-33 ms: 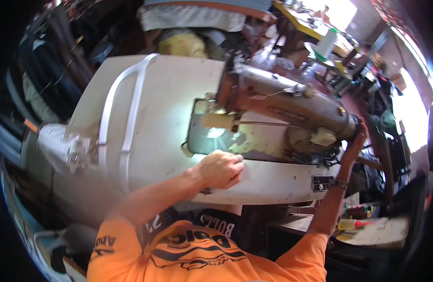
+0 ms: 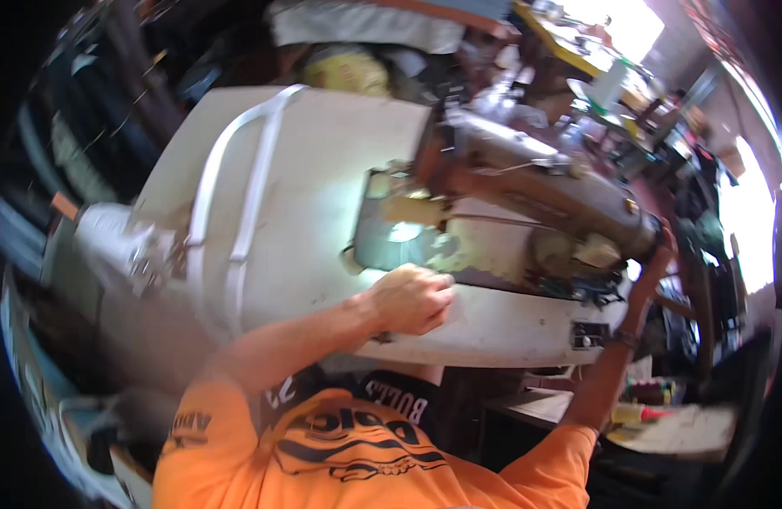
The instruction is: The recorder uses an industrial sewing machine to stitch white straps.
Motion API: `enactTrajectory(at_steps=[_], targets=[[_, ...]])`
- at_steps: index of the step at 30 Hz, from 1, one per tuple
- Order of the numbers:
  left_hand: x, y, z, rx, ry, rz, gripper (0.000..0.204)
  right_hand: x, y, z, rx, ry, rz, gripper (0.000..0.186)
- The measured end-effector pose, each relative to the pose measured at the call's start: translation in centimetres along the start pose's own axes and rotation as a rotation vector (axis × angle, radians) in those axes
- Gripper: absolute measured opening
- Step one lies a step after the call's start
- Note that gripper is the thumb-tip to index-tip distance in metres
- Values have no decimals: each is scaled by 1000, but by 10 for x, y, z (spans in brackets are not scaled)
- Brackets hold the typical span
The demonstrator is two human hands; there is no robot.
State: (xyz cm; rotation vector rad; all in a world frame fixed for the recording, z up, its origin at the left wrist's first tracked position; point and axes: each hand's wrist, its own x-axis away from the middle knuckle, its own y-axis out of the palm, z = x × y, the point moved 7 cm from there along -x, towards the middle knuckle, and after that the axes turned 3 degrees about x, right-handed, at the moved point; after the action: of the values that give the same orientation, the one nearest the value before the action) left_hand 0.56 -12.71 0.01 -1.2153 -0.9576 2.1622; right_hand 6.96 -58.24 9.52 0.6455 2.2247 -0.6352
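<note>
A worn brown sewing machine (image 2: pixel 527 174) stands on a pale tabletop (image 2: pixel 323 161), its lamp lighting the plate around the needle area. My left hand (image 2: pixel 412 299) is closed in a loose fist at the near edge of the lit plate; whatever its fingers may hold is hidden. At the machine's right end, my right hand (image 2: pixel 658 254) is closed around the rim of the handwheel (image 2: pixel 650 236), its fingers partly out of sight. Left of the machine, a flat white strap (image 2: pixel 254 191) lies looped across the tabletop.
A clear plastic-wrapped white bundle (image 2: pixel 111 237) sits at the tabletop's left end. Dark cloths (image 2: pixel 86 110) hang at far left. Behind is a yellow sack (image 2: pixel 349 72); a yellow-edged bench (image 2: pixel 556 38) with clutter stands back right. Thread spools (image 2: pixel 650 390) lie below right.
The whole view has shifted slightly, so the table and machine appear a little farther right. Both hands keep their places against the machine.
</note>
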Motion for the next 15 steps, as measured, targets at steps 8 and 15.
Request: enactTrajectory(at_steps=[8, 15], targets=[[-13, 25, 1, 6, -50, -122, 18, -67, -48, 44, 194, 227, -306, 43], [18, -13, 18, 70, -175, -192, 18, -27, 21, -61, 204, 145, -580, 41]])
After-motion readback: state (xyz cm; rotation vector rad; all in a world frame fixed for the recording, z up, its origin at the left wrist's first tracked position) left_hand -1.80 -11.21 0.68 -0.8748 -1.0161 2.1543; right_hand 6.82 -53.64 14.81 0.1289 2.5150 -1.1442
